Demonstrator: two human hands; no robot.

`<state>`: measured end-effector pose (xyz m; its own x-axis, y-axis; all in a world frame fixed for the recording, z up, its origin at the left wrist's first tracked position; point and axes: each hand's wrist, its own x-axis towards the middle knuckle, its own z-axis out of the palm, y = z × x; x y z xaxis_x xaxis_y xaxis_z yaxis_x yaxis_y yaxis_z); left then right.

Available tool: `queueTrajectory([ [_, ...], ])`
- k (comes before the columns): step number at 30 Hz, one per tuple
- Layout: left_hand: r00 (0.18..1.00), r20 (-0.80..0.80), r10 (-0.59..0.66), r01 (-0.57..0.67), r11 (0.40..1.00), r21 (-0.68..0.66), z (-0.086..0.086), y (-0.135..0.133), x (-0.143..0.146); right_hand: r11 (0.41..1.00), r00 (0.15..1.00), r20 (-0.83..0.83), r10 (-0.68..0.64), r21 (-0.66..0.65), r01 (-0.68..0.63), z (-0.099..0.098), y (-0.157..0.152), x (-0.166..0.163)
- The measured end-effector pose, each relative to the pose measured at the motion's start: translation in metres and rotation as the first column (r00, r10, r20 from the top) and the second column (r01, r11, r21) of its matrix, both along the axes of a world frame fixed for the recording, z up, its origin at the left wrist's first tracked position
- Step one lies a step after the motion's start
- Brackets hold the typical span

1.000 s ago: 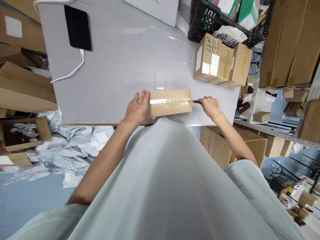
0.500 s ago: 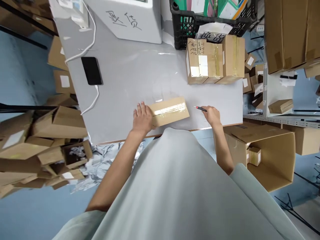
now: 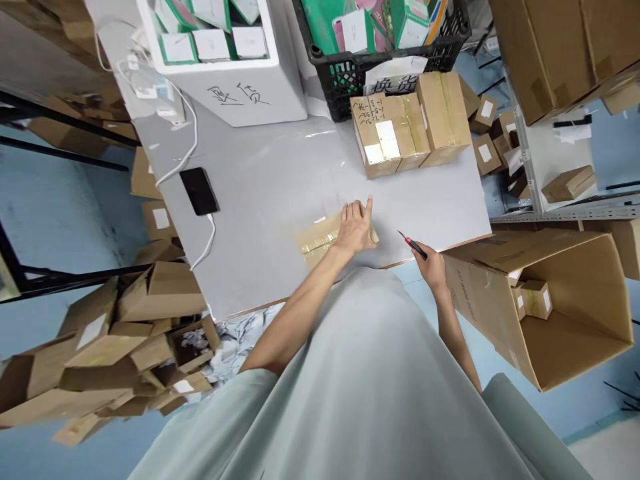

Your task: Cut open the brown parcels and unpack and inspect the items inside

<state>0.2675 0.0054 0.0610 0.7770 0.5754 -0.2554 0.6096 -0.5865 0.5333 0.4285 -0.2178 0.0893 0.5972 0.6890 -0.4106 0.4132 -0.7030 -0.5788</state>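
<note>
A flat cardboard box sealed with clear tape (image 3: pixel 317 240) lies near the front edge of the white table (image 3: pixel 270 193). My left hand (image 3: pixel 356 225) rests on its right end, fingers stretched out, index finger pointing away. My right hand (image 3: pixel 431 265) hovers off the table's front right corner, closed around a red-handled cutter (image 3: pixel 413 245) whose tip points toward the box.
Taped cardboard boxes (image 3: pixel 407 123) stand at the back right, before a black crate (image 3: pixel 380 47) of green packets. A white foam bin (image 3: pixel 225 60) sits at the back, a charging phone (image 3: pixel 199 190) on the left. A large open carton (image 3: pixel 555 307) stands to my right; a heap of empty boxes (image 3: pixel 110 347) lies left.
My left hand slid from the box's left end across to its right end. My right hand drew back with the cutter, off the table edge. The camera tilted, showing more of the back.
</note>
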Motion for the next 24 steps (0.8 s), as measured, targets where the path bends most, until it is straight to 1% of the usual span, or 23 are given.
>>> queueTrajectory([
  [2,0.994,0.107,0.026,-0.029,0.999,0.021,0.015,0.001,-0.015,0.994,0.998,-0.031,-0.047,0.101,0.05,0.005,0.0,-0.003],
  [5,0.964,0.243,0.112,-0.122,0.992,0.028,0.038,0.003,-0.046,0.962,0.99,-0.096,-0.106,0.242,0.126,0.015,0.009,-0.011],
  [7,0.942,0.289,0.17,-0.18,0.984,0.007,0.043,0.003,-0.068,0.941,0.983,-0.136,-0.126,0.297,0.162,0.023,0.019,-0.018],
  [9,0.926,0.308,0.218,-0.221,0.975,-0.025,0.038,0.0,-0.088,0.931,0.98,-0.159,-0.124,0.324,0.17,0.032,0.032,-0.027],
  [11,0.913,0.316,0.257,-0.251,0.966,-0.061,0.024,-0.005,-0.107,0.929,0.981,-0.169,-0.094,0.339,0.148,0.039,0.044,-0.037],
  [13,0.901,0.32,0.292,-0.275,0.956,-0.099,0.009,-0.011,-0.124,0.933,0.985,-0.169,-0.045,0.344,0.102,0.044,0.054,-0.049],
  [15,0.888,0.326,0.326,-0.293,0.945,-0.146,-0.002,-0.016,-0.139,0.944,0.987,-0.157,0.016,0.327,0.037,0.046,0.062,-0.062],
  [17,0.871,0.333,0.361,-0.307,0.929,-0.204,-0.005,-0.017,-0.15,0.956,0.988,-0.139,0.072,0.29,-0.029,0.047,0.069,-0.077],
  [19,0.842,0.342,0.417,-0.333,0.901,-0.278,-0.003,-0.011,-0.157,0.965,0.983,-0.132,0.124,0.245,-0.089,0.049,0.075,-0.091],
  [22,0.756,0.349,0.554,-0.42,0.819,-0.391,0.0,0.009,-0.156,0.968,0.972,-0.119,0.204,0.173,-0.182,0.052,0.085,-0.113],
  [24,0.698,0.332,0.635,-0.484,0.759,-0.435,-0.001,0.025,-0.152,0.963,0.963,-0.092,0.254,0.12,-0.243,0.056,0.094,-0.125],
])
